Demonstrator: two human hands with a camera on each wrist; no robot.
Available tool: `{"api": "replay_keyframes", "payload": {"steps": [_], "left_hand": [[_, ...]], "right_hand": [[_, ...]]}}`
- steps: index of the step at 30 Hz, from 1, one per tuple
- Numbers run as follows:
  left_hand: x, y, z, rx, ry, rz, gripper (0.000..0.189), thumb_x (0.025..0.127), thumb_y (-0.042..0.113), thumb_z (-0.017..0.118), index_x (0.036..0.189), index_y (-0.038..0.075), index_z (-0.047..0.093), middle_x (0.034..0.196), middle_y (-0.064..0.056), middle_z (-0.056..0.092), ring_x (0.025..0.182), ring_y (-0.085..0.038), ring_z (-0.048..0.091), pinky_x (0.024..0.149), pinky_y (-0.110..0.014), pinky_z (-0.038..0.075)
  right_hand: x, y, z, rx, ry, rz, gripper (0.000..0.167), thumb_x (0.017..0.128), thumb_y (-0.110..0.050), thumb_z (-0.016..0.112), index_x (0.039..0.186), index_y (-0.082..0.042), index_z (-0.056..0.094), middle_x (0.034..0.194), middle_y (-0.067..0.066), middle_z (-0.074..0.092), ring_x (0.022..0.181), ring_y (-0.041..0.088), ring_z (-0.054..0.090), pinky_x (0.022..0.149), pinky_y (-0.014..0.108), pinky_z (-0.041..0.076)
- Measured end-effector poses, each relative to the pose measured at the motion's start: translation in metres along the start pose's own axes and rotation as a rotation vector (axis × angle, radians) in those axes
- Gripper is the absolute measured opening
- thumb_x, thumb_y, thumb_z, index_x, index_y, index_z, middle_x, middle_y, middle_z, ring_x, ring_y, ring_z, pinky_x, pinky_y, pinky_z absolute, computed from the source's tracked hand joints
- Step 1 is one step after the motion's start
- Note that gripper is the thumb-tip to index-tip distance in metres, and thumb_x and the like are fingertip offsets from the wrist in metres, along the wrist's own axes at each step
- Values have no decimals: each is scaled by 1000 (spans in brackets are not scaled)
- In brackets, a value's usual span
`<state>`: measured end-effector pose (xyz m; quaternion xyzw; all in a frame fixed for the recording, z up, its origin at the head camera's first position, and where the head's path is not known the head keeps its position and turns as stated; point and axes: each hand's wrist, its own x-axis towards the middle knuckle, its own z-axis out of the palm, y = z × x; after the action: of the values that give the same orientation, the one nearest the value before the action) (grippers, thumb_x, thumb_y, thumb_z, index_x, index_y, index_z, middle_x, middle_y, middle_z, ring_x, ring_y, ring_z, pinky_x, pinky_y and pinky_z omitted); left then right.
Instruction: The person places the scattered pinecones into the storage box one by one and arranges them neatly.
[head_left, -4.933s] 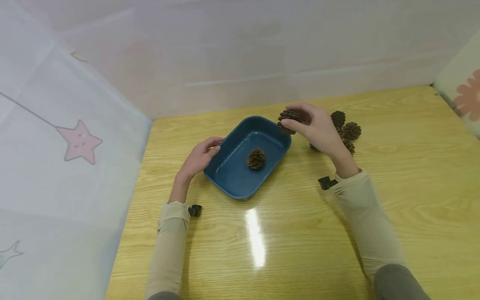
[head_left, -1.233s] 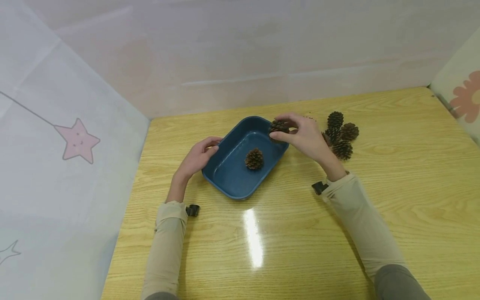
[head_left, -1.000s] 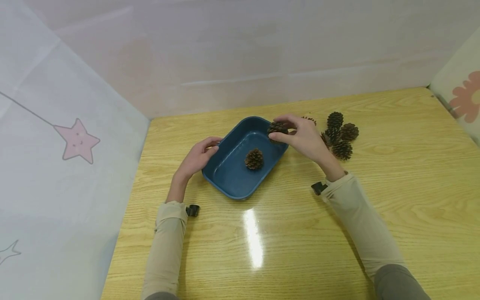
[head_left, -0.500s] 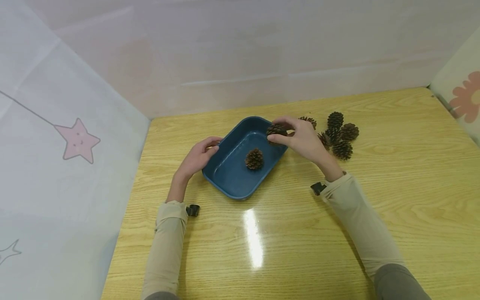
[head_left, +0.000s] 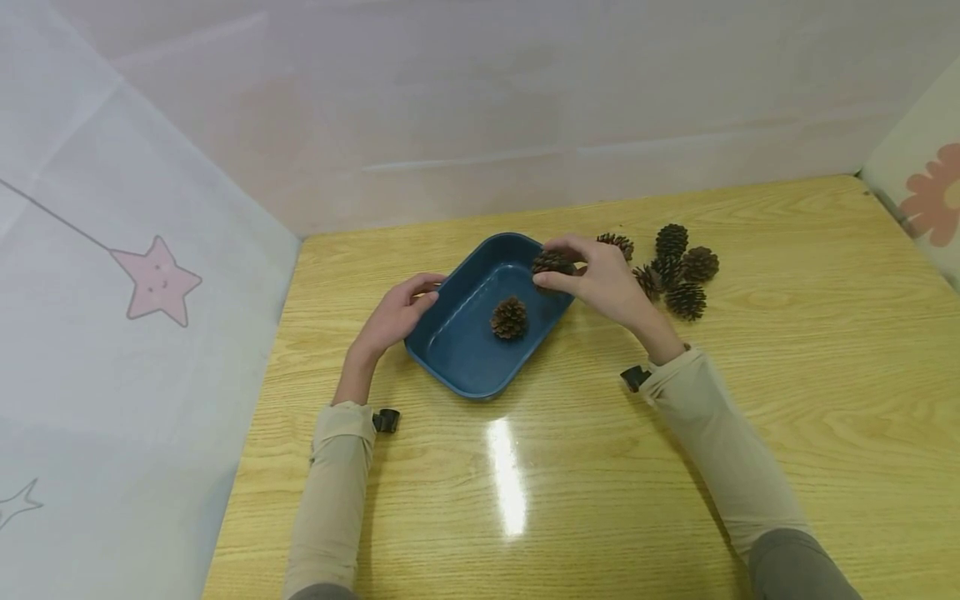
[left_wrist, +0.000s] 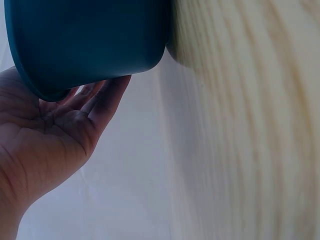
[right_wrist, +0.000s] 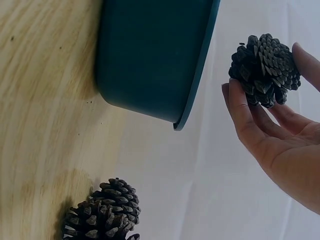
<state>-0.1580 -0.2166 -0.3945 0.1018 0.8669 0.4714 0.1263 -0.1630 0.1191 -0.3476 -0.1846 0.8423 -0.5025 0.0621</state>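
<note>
My right hand (head_left: 606,279) pinches a brown pinecone (head_left: 552,262) between thumb and fingers, above the far right corner of a blue rectangular basin (head_left: 465,367). In the right wrist view, the held pinecone (right_wrist: 265,70) is above rim height, apart from the basin's wall (right_wrist: 150,60). Another pinecone (head_left: 509,318) sits inside the basin, toward its right side. My left hand (head_left: 390,321) holds the basin's left side, thumb at the rim. Its fingers (left_wrist: 107,102) lie against the outer wall in the left wrist view; its thumb tip is hidden there.
Right of the basin, several loose pinecones (head_left: 686,300) lie clustered on the wooden table (head_left: 600,500), with a single pinecone (head_left: 617,244) a little nearer to it. A pale cloth wall (head_left: 465,108) rises behind the table, and another pale wall (head_left: 112,333) stands left.
Over the span, my right hand has carried the pinecone left and slightly nearer, over the basin. In the last second it shifts slightly left and the pinecone turns. My left hand stays put.
</note>
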Motion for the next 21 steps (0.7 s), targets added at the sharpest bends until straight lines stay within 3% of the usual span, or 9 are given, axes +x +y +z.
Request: {"api": "replay_keyframes", "payload": {"steps": [15,21], "left_hand": [[2,-2,0,-4,-6,3,40,112,15,47,150,2,52,152,-19,50,139,-35,48,116,-52,38],[2,-2,0,-9,0,0,39,112,15,48,148,3,54,151,-18,52,138,-35,49,115,-51,40]], "right_hand": [[0,2,3,-31,-12,-5,50,94,-32,80,138,-12,66,137,8,64,124,27,59,96,48,54],[1,3,5,-52,-17,-6,49,94,-32,79,137,-12,66,135,8,65,108,26,65,83,46,55]]}}
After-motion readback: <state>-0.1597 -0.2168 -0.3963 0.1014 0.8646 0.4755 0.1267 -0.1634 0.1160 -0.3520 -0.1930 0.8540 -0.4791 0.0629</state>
